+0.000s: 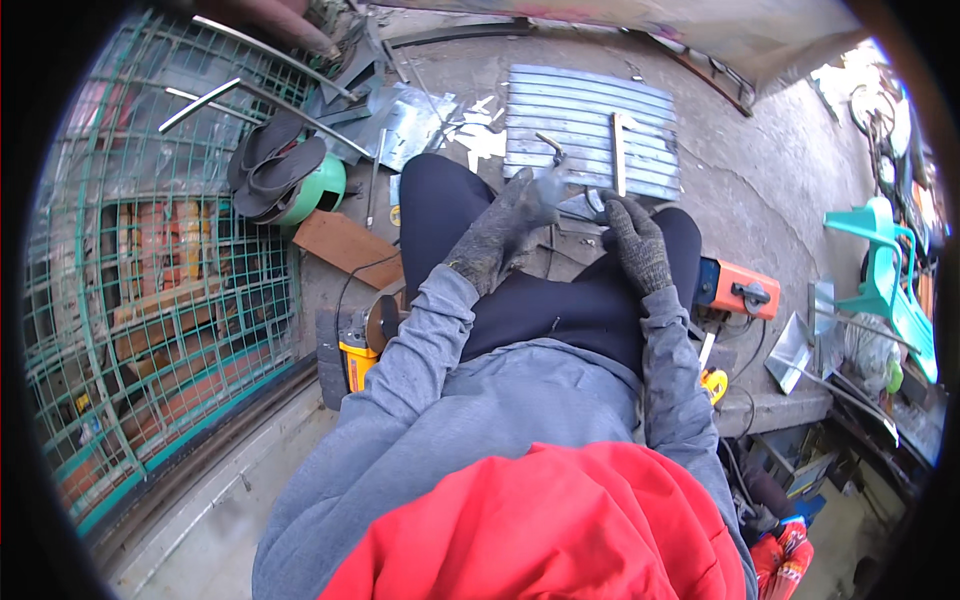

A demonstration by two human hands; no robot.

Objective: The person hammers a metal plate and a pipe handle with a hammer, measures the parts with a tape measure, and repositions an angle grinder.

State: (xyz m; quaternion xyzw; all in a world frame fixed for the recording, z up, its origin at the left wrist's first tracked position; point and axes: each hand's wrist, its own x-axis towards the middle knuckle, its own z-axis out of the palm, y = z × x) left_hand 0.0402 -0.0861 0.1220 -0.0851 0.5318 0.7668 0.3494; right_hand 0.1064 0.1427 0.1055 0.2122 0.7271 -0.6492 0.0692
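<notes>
Both my hands wear dark grey knit gloves and are held above my lap, between my knees. My left hand (505, 220) has its fingers curled, smeared by motion at the tips. A bent, brownish metal tool end (551, 146) shows just beyond them; its kind and whether I hold it are unclear. My right hand (638, 243) is closed on a small curved, shiny metal piece (597, 204), which sticks out toward the left hand. Ahead of my hands, a ribbed grey metal panel (560, 105) lies on the ground, with a narrow metal bar (618, 155) across it.
An orange box-shaped machine (738, 288) with a black knob stands right of my knee. A yellow power tool (357, 365) lies at my left. Slippers (285, 165) rest on a green round container (318, 190) beside a green wire-mesh fence (150, 250). Turquoise plastic chairs (880, 260) stand far right.
</notes>
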